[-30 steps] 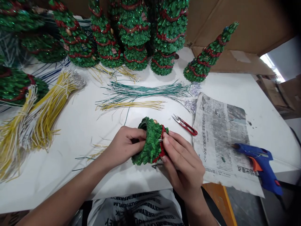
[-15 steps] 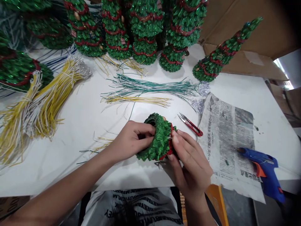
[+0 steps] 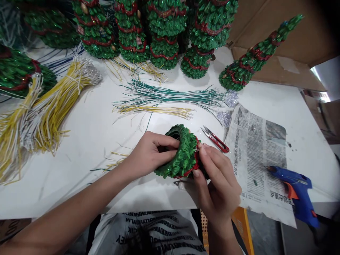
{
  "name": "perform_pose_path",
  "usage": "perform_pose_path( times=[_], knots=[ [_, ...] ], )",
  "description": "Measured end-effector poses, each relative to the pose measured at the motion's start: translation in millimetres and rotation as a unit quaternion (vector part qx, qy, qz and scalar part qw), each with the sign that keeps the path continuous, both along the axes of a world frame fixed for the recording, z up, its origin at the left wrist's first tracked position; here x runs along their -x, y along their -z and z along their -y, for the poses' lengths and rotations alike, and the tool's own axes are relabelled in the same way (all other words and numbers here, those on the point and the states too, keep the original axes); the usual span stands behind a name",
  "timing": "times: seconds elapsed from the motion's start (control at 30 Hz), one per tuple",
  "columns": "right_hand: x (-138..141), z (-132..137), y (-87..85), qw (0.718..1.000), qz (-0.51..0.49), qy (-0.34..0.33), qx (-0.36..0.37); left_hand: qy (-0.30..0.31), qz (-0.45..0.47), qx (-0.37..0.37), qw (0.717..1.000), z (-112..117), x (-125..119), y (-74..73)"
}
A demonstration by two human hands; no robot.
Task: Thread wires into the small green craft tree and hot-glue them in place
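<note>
A small green glitter-coated Christmas tree section point(image 3: 183, 156) lies on its side, its hollow end showing, with a red garland along it. My left hand point(image 3: 151, 154) grips it from the left, fingers curled over the hollow end. My right hand point(image 3: 217, 180) holds its far side, with thumb and fingers pinched at the red garland. Just beyond my right hand lie red-handled thread snips point(image 3: 215, 140) on the white table point(image 3: 87, 184). A small metal bit point(image 3: 180, 182) shows below the tree section.
Finished green trees point(image 3: 164, 32) stand along the back. Bundles of yellow-white wire point(image 3: 45, 113) and green wire point(image 3: 170, 95) lie on the table. To the right are a newspaper sheet point(image 3: 257, 156) and a blue glue gun point(image 3: 297, 189). Cardboard point(image 3: 278, 67) rises behind.
The tree section has rolled in my hands, its hollow end turning further up. My right fingers have shifted on the garland. The whole view has drifted slightly up and to the left.
</note>
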State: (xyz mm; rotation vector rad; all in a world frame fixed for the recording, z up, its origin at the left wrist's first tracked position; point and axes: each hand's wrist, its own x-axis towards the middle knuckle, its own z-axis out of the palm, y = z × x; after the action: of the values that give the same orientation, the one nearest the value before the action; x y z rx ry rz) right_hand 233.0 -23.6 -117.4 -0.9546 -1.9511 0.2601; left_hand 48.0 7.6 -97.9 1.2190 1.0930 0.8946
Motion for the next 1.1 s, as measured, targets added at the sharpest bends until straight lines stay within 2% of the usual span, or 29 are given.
perform_pose_path(
  times=[0.5, 0.8, 1.1],
  knots=[
    [-1.0, 2.4, 2.3, 0.999, 0.007, -0.001, -0.033, 0.003, 0.033, -0.026, 0.999, 0.5, -2.8, 1.0],
    [-1.1, 2.2, 0.8, 1.0, 0.0, -0.004, -0.021, 0.019, 0.049, 0.006, 0.999, 1.4, 0.5, 3.2],
    [-2.0, 3.4, 0.1, 1.0, 0.005, -0.002, -0.01, 0.019, 0.045, -0.009, 0.999, 1.6, -0.4, 2.4]
  ],
)
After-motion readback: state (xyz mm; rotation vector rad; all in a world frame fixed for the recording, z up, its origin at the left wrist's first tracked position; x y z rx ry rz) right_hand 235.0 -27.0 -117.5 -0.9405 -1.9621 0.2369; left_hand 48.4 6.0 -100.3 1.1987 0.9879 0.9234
